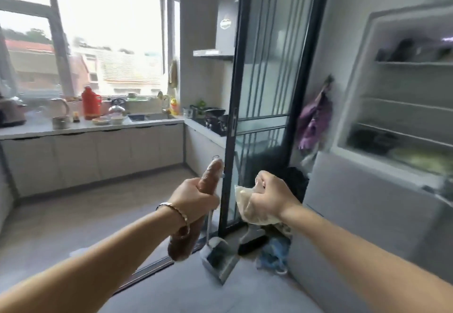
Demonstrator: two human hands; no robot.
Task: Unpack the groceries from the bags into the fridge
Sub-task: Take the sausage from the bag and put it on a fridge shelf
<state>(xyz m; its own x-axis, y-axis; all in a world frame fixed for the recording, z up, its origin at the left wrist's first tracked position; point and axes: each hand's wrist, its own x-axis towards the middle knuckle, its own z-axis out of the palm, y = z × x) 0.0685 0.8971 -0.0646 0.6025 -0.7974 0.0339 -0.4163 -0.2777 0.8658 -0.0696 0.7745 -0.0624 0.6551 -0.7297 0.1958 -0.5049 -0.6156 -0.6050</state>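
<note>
Head camera looks across a kitchen toward an open fridge [402, 97] at the right, its shelves blurred, with dark items on the upper and lower ones. A dark-framed glass sliding door [264, 92] stands between the fridge and the counter [73, 129] under the window. On the floor by the door's foot lies a grey dustpan [220, 258]. The left hand [196, 200], a bracelet on its wrist, is wrapped tight around a long brown sausage in clear wrap [210, 175], held roughly upright. The right hand [267, 197] is clenched on a clear plastic bag of pale food [247, 205], just beside the left, well short of the fridge shelves.
</note>
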